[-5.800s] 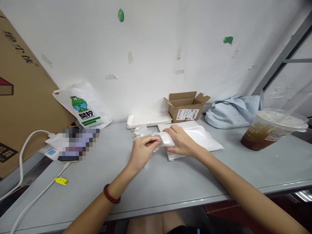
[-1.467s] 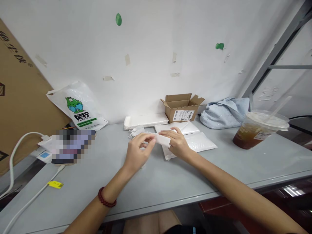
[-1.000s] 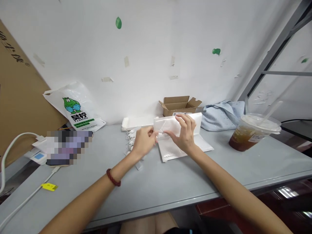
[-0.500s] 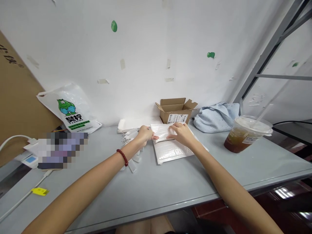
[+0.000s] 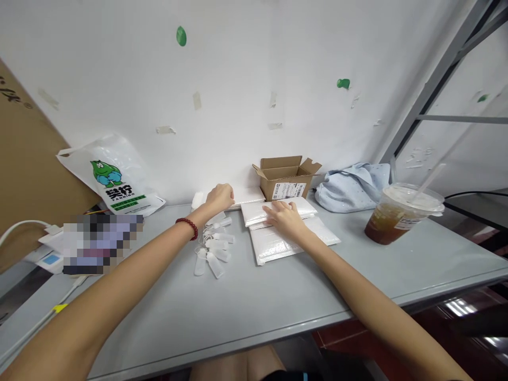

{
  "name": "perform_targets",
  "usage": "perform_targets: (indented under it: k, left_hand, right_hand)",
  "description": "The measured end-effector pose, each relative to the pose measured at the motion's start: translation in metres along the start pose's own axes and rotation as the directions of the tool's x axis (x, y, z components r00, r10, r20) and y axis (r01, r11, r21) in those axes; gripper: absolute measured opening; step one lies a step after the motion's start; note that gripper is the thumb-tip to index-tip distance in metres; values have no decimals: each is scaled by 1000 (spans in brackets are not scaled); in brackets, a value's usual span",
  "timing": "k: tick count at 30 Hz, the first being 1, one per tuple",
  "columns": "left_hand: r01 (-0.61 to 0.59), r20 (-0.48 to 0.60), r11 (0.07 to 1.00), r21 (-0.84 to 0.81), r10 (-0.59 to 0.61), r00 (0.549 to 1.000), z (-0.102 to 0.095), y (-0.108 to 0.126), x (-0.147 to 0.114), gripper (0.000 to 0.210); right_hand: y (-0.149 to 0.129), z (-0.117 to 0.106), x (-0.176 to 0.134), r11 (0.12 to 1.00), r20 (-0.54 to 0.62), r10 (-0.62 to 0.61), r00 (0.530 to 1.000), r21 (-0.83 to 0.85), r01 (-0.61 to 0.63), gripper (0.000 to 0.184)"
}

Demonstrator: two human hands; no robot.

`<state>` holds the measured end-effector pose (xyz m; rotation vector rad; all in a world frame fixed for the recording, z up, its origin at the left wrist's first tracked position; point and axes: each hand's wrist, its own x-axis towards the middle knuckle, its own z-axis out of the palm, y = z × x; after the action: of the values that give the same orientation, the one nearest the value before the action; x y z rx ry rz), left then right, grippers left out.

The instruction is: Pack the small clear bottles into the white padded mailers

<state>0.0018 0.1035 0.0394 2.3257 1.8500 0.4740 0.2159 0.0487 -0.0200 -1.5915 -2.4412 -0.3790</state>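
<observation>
My right hand (image 5: 286,216) lies with its fingers spread on a folded white bubble mailer (image 5: 254,213), pressing it down. Beneath that is another white bubble mailer (image 5: 273,250), lying flat. My left hand (image 5: 220,197), a red bead bracelet on its wrist, hovers over or touches a stack of white mailers (image 5: 250,196) against the wall. Its fingers look curled together, and their tips are hidden, so any held thing cannot be made out. Just in front of that hand lie several translucent white tags with loops (image 5: 216,244).
An open cardboard box (image 5: 286,177) stands behind the mailers. To its right are a light blue cloth (image 5: 353,188) and a lidded drink cup with a straw (image 5: 400,211). A white printed plastic bag (image 5: 115,174), a blurred-out item (image 5: 103,243) and a white cable are at the left.
My left hand has let go of the folded mailer and moved left and back to the stack. The right hand has flattened onto the folded mailer. More of the tags now show.
</observation>
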Motion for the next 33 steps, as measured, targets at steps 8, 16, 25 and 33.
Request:
perform_targets:
  k: [8, 16, 25, 33]
  left_hand:
    - [-28, 61, 987, 159, 18, 998, 12, -13, 10, 14]
    - [-42, 78, 964, 261, 23, 997, 15, -7, 5, 14]
    - [-30, -128, 980, 196, 56, 990, -8, -10, -2, 23]
    - [-215, -636, 976, -43, 139, 759, 13, -29, -76, 20]
  right_hand:
    - [8, -6, 0, 998, 52, -22, 998, 58, 19, 34]
    - [6, 0, 2, 1000, 19, -8, 1000, 9, 8, 35]
    - [7, -1, -4, 999, -19, -42, 999, 31, 43, 45]
    - [-5, -5, -6, 987, -447, -52, 893, 113, 113, 67]
